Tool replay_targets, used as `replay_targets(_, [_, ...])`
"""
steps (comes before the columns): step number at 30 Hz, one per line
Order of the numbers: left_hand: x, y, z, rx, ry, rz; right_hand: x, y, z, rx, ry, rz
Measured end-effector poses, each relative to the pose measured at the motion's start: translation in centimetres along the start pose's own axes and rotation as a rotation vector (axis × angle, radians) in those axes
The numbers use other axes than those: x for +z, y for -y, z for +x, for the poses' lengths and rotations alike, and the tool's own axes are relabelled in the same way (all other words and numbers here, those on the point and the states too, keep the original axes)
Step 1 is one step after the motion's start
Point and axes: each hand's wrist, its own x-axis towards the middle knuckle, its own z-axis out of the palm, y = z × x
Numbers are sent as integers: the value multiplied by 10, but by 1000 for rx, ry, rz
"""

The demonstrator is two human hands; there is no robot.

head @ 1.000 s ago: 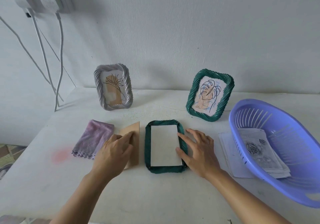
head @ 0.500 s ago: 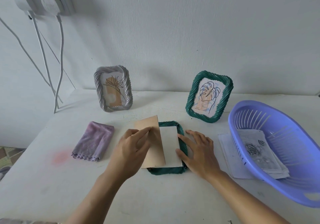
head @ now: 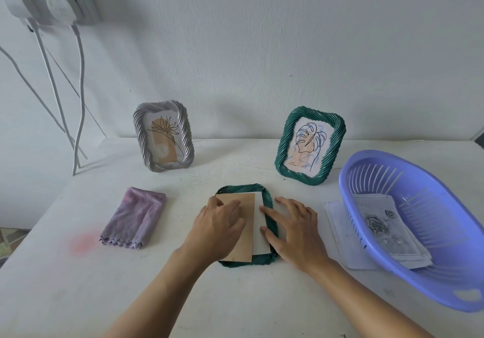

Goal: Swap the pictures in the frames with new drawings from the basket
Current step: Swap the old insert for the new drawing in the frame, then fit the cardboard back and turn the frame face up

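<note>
A green twisted frame (head: 269, 259) lies face down in the middle of the white table (head: 235, 298). A white sheet (head: 260, 233) lies in its back. A brown backing board (head: 246, 222) rests over the sheet's left part. My left hand (head: 218, 227) presses flat on the board. My right hand (head: 296, 227) rests with straight fingers on the frame's right edge. The purple basket (head: 445, 290) at right holds several drawings, a rose sketch (head: 379, 222) on top.
A silver frame (head: 163, 136) and a second green frame (head: 310, 145) stand upright at the back, each holding a picture. A folded purple cloth (head: 133, 218) lies at left. Loose papers (head: 340, 227) lie under the basket's left rim. White cables (head: 78, 102) hang at far left.
My left hand carried the brown board from the table beside the cloth to the right, onto the back of the lying frame. My right hand stayed on the frame's right edge.
</note>
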Motion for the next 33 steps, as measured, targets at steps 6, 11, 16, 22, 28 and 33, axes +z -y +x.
replay_targets(6, [8,-14,16,-73,73,137,0,0,0,-12,-15,11])
replay_targets(11, [11,-22,23,-74,95,245,2,-1,0,-8,-17,22])
replay_targets(16, [10,-9,27,-24,96,315,1,-1,0,-7,-5,8])
replay_targets(22, [13,11,23,14,117,268,2,-2,0,0,3,29])
replay_targets(28, [10,33,13,86,6,7,3,-2,1,-4,-8,34])
replay_targets(33, [8,77,-14,216,97,4,3,-3,1,-10,-28,38])
